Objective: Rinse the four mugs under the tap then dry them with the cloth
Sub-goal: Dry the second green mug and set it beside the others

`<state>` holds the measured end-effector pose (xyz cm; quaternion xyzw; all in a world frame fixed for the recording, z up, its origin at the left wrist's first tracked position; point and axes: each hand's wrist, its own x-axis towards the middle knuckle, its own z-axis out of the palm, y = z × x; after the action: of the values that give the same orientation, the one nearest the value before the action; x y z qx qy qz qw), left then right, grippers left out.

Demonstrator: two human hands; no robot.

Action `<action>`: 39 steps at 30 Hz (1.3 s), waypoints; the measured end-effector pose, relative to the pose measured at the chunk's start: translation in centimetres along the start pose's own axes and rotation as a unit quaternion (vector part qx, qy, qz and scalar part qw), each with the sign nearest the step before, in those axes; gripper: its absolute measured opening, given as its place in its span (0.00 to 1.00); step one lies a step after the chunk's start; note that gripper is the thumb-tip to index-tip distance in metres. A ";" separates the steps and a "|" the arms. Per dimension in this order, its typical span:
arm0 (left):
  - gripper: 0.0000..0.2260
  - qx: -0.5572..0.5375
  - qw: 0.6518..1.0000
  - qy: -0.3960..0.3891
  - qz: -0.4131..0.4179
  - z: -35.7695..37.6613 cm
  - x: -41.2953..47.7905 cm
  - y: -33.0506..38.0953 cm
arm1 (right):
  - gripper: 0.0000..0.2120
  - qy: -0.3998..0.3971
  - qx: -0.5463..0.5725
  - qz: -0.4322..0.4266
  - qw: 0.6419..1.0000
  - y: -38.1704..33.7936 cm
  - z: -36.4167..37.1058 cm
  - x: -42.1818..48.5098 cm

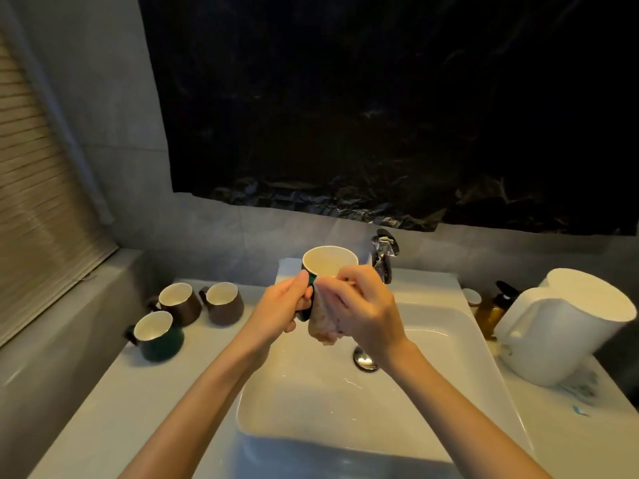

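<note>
Over the basin, at the centre of the frame, the left hand (288, 305) is gripping the held mug (330, 262) from its left side, fingers curling round the handle region and the thumb lying up along the dark green wall near the rim. Opposite it, the right hand (366, 305) is curling round the cloth (323, 326) and pressing it against the mug's right flank and lower body, so the pale bunched fabric is hanging down between the two wrists.

That mug is sitting between the hands, its long axis running from the covered base at the bottom up to the open mouth at the top, tilting a little toward the camera so the cream inside is showing. Its mouth is opening just above the right hand's fingertips (345, 271). That is the relation the next move probably turns on: the cloth hand is the nearer one to carry fabric over the rim and inside, while the left hand is steadying or turning the mug.

Below them the sink (311, 392) is lying with the tap (382, 257) behind the mug. On the desk (121, 409) at centre left, the green mug (157, 335), left brown mug (179, 302) and right brown mug (223, 302) are standing upright, well apart from the hands.
</note>
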<state>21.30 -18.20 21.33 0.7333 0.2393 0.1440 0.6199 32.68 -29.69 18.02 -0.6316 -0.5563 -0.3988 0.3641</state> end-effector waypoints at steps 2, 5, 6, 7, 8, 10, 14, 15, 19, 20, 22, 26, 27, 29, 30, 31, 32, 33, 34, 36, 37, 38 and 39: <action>0.19 -0.004 1.000 -0.006 -0.008 -0.3 0.1 -0.1 | 0.04 -0.029 0.004 -0.062 0.998 0.3 -0.1 0.0; 0.19 -0.020 1.000 -0.013 -0.018 -0.9 0.4 0.1 | 0.06 -0.035 0.000 -0.069 0.997 0.5 0.1 1.1; 0.19 -0.023 0.999 -0.016 -0.020 -1.1 0.6 0.3 | 0.08 -0.023 0.003 -0.056 0.998 0.4 0.3 1.4; 0.19 -0.025 0.999 -0.019 -0.021 -1.2 0.7 0.5 | 0.09 -0.014 0.006 -0.047 0.999 0.2 0.4 1.5; 0.19 -0.024 0.999 -0.023 -0.022 -1.4 0.8 0.6 | 0.09 -0.016 0.006 -0.048 0.999 0.2 0.6 1.2; 0.19 -0.026 0.999 -0.031 -0.023 -1.7 1.1 0.9 | 0.08 -0.067 -0.003 -0.082 0.994 0.3 1.1 -0.2; 0.19 -0.033 0.998 -0.038 -0.027 -2.1 1.5 1.6 | 0.08 -0.133 -0.018 -0.120 0.984 0.8 0.7 -0.9; 0.18 -0.029 0.998 -0.042 -0.026 -2.2 1.6 1.7 | 0.07 -0.103 -0.014 -0.104 0.989 0.9 0.4 -0.1; 0.19 -0.029 0.997 -0.064 -0.036 -2.1 1.5 1.3 | 0.10 -0.010 -0.011 -0.061 0.998 1.3 0.0 2.7; 0.19 -0.036 0.996 -0.070 -0.040 -2.0 1.5 1.2 | 0.11 -0.015 -0.010 -0.066 0.998 1.4 0.0 2.3; 0.19 -0.048 0.995 -0.081 -0.041 -2.0 1.4 1.0 | 0.15 -0.061 -0.015 -0.097 0.993 1.5 0.1 0.4; 0.19 -0.067 0.993 -0.087 -0.048 -2.2 1.6 0.9 | 0.19 -0.132 -0.026 -0.101 0.986 1.9 -0.4 -1.1; 0.19 -0.075 0.992 -0.091 -0.052 -2.2 1.6 0.9 | 0.13 -0.104 -0.014 -0.060 0.993 2.1 -0.5 -0.3; 0.19 -0.104 0.988 -0.098 -0.062 -2.1 1.4 0.9 | 0.10 -0.035 -0.007 -0.003 0.999 2.6 -0.5 1.3; 0.19 -0.121 0.985 -0.102 -0.066 -2.0 1.3 0.9 | 0.11 -0.017 -0.007 0.005 1.000 2.7 -0.3 1.5; 0.19 -0.134 0.983 -0.104 -0.068 -1.9 1.3 0.9 | 0.11 -0.018 -0.002 -0.001 1.000 2.7 -0.2 1.0; 0.19 -0.140 0.982 -0.105 -0.069 -1.8 1.2 0.9 | 0.14 -0.037 0.003 -0.007 0.999 2.7 0.1 0.0; 0.19 -0.143 0.982 -0.105 -0.069 -1.6 1.2 0.8 | 0.20 -0.066 0.004 -0.011 0.998 2.6 0.2 -1.1; 0.19 -0.148 0.981 -0.105 -0.069 -1.6 1.2 0.7 | 0.26 -0.094 -0.003 -0.014 0.996 2.7 0.3 -2.2; 0.19 -0.161 0.978 -0.108 -0.074 -1.5 1.2 0.6 | 0.21 -0.088 -0.002 -0.004 0.996 3.0 0.3 -2.6; 0.18 -0.163 0.977 -0.112 -0.077 -1.4 1.1 0.5 | 0.14 -0.059 0.003 0.009 0.998 3.0 0.2 -1.8; 0.18 -0.162 0.977 -0.115 -0.079 -1.3 1.1 0.4 | 0.11 -0.024 0.002 0.027 0.999 3.1 0.2 -0.7; 0.18 -0.163 0.976 -0.118 -0.081 -1.1 1.0 0.3 | 0.10 0.004 0.004 0.048 0.999 3.3 0.2 0.5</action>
<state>21.62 -16.74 21.75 0.6125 0.1965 0.0427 0.7645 35.97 -29.67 18.29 -0.6543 -0.5257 -0.3810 0.3879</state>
